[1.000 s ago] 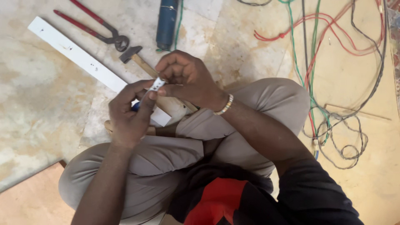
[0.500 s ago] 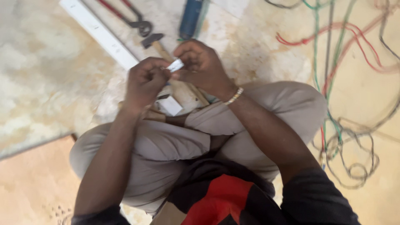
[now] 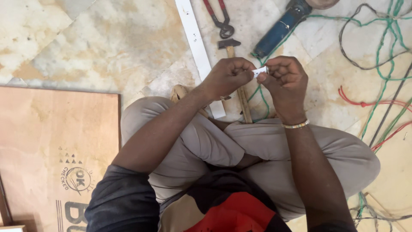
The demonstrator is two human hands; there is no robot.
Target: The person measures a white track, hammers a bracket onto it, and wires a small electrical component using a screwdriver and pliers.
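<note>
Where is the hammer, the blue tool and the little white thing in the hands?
Hammer point(image 3: 228, 43): head view, on its dark metal head.
Blue tool point(image 3: 281, 28): head view, on its blue body.
Little white piece point(image 3: 260, 71): head view, on the part showing between both hands.

White strip point(image 3: 196, 47); red-handled pincers point(image 3: 219, 17); blue tool point(image 3: 281, 29); green wires point(image 3: 386, 47) and red wires point(image 3: 369, 104); mottled cream floor point(image 3: 107, 43); tan board point(image 3: 51, 141), black print; grey trousers point(image 3: 257, 146).
</note>
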